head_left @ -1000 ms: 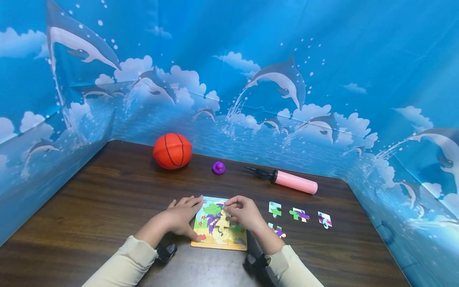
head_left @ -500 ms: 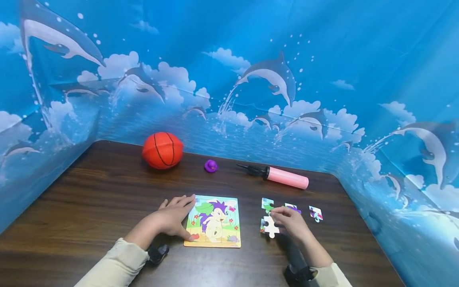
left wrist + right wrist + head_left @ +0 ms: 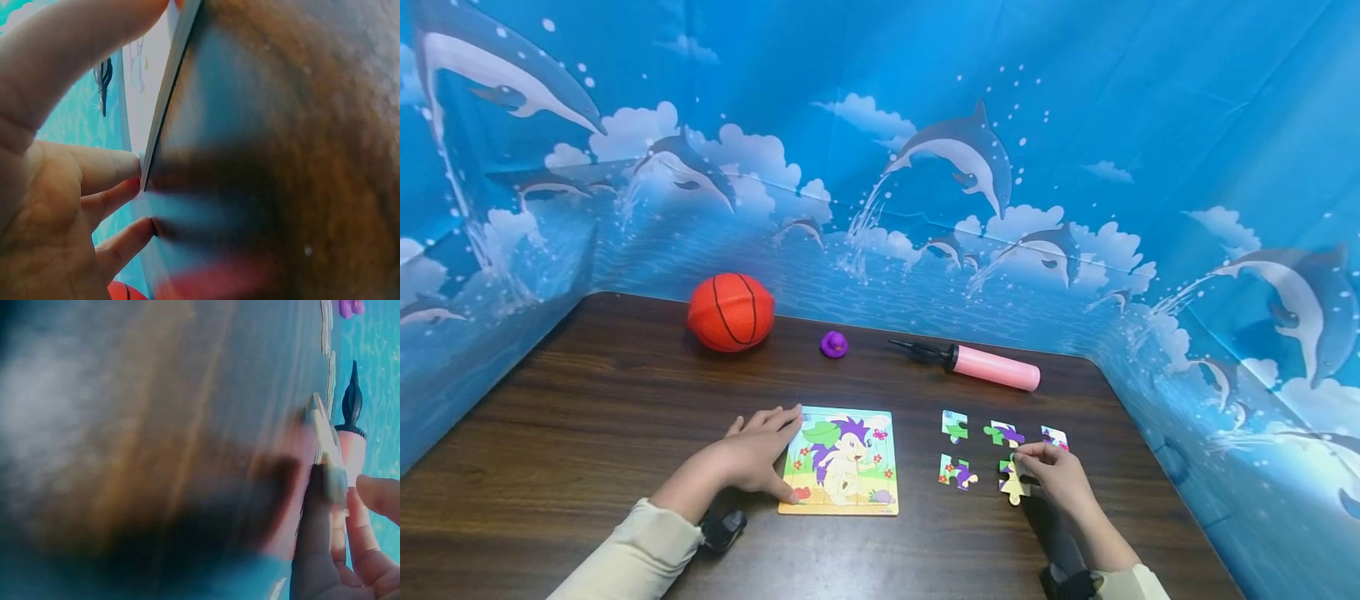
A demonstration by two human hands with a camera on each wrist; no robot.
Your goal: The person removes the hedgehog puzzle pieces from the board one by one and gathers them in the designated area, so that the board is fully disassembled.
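My right hand (image 3: 1060, 479) pinches a jigsaw piece (image 3: 1013, 487), yellow and purple, between thumb and fingertips at the table's right. In the right wrist view that jigsaw piece (image 3: 326, 434) stands edge-on, low over the wood. My left hand (image 3: 752, 458) rests along the left edge of a square puzzle board (image 3: 838, 510) with a purple-haired hedgehog picture. Its thumb lies at the near left corner, its straight fingers at the far left one. The left wrist view shows those fingers (image 3: 109, 169) touching the board's edge.
Loose jigsaw pieces lie between board and right hand: a green one (image 3: 955, 425), a purple one (image 3: 957, 472), another (image 3: 1004, 433) and a partly covered one (image 3: 1055, 438). Behind are a red ball (image 3: 732, 312), a purple rubber duck (image 3: 833, 344) and a pink hand pump (image 3: 996, 367).
My right hand has moved right from over the board, past the loose pieces, with a jigsaw piece in its fingers. The left hand has stayed at the board's left edge. The head view has shifted slightly.
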